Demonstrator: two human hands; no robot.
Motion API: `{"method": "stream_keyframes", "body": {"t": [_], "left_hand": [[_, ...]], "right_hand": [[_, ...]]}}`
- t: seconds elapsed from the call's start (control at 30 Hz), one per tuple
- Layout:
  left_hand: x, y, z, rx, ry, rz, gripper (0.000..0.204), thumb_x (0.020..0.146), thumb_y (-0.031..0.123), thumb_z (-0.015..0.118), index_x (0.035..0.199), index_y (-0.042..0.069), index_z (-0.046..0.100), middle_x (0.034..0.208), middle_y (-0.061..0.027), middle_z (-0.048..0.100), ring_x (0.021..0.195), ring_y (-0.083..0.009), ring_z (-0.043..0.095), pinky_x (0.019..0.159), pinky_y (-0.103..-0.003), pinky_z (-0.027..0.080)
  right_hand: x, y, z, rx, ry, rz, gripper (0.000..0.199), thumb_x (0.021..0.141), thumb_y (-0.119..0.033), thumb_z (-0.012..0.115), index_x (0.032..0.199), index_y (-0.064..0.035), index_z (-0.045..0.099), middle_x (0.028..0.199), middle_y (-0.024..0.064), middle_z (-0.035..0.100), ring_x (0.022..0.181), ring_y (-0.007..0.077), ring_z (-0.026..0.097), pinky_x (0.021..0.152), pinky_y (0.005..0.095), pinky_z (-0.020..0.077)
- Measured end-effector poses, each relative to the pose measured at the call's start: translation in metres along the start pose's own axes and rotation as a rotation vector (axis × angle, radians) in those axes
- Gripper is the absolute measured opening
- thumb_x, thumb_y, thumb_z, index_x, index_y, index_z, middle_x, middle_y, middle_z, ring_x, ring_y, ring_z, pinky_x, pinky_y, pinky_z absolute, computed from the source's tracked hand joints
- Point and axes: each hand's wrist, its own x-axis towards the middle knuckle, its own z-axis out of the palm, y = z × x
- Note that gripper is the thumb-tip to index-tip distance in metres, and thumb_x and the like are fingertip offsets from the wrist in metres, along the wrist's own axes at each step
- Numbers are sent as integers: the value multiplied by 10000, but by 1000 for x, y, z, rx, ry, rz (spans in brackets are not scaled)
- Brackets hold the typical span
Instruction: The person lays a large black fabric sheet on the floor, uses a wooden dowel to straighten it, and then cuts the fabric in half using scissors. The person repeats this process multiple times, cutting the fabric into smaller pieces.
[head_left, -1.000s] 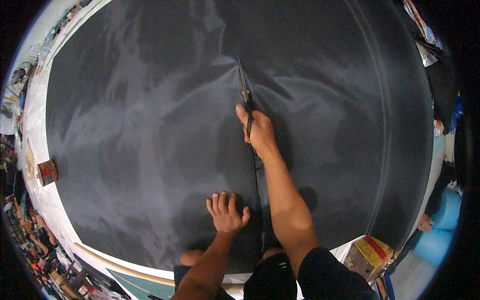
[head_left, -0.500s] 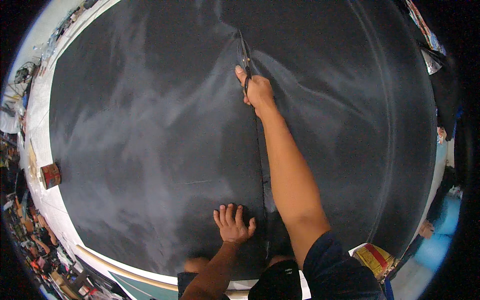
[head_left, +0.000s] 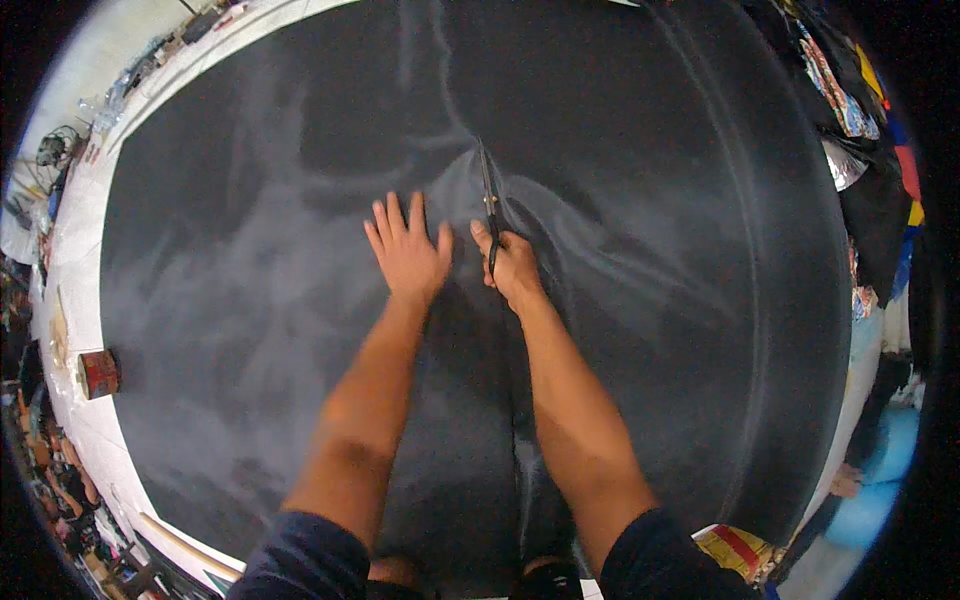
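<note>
A large black fabric sheet (head_left: 260, 250) spreads across the floor in front of me. My right hand (head_left: 515, 268) is closed round the dark handles of a pair of scissors (head_left: 490, 205), whose blades point away from me into the sheet. Behind the scissors a cut line runs back toward my knees. The cloth is raised in folds around the blade tips. Left of the scissors, my left hand (head_left: 408, 258) lies flat on the sheet with fingers spread, holding nothing.
At the sheet's left edge stands a reddish-brown can (head_left: 99, 374). A wooden stick (head_left: 190, 545) lies at the lower left. A yellow and red package (head_left: 735, 550) sits at the lower right, below a blue rolled bundle (head_left: 880, 485). Assorted clutter lines the left side.
My left hand has moved forward from near my knees to beside the scissors. My right hand still grips the scissors; both appear lower in the picture, as the view has shifted forward.
</note>
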Motion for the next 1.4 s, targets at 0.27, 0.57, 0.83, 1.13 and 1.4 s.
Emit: {"method": "stream_keyframes", "body": {"t": [0.27, 0.57, 0.83, 1.13, 1.4], "left_hand": [[15, 9, 16, 55, -163, -82, 654, 898, 471, 517, 1466, 175, 389, 1547, -196, 263, 1438, -403, 206, 1163, -559, 121], [20, 10, 7, 22, -276, -134, 677, 863, 422, 557, 1462, 157, 387, 1549, -207, 247, 1439, -413, 193, 1163, -567, 108], [22, 11, 6, 2, -316, -148, 671, 855, 406, 579, 1444, 134, 410, 1541, -220, 255, 1434, -431, 195, 1155, -584, 108], [25, 14, 5, -16, -350, -141, 678, 842, 395, 583, 1443, 132, 413, 1539, -234, 250, 1431, -446, 190, 1149, -602, 111], [19, 7, 8, 13, -397, -167, 687, 838, 395, 579, 1446, 125, 408, 1538, -242, 246, 1431, -458, 177, 1148, -611, 94]], "right_hand": [[-14, -7, -9, -31, 19, 56, 492, 893, -513, 639, 709, -68, 536, 547, 11, 504, 440, 152, 505, 435, 306, 398], [84, -70, 12, 93, 59, 58, 486, 865, -514, 678, 666, -110, 496, 539, -22, 445, 427, 96, 417, 425, 265, 333], [143, -102, 12, 4, 60, 2, 490, 847, -519, 698, 674, -95, 523, 551, -6, 468, 428, 107, 438, 415, 263, 331], [238, -149, 15, 31, 26, -21, 543, 829, -582, 680, 708, -69, 550, 539, -5, 460, 449, 110, 444, 429, 276, 344], [283, -169, 29, 14, 45, -49, 543, 810, -576, 704, 704, -65, 556, 553, 0, 481, 445, 116, 455, 428, 272, 355]]}}
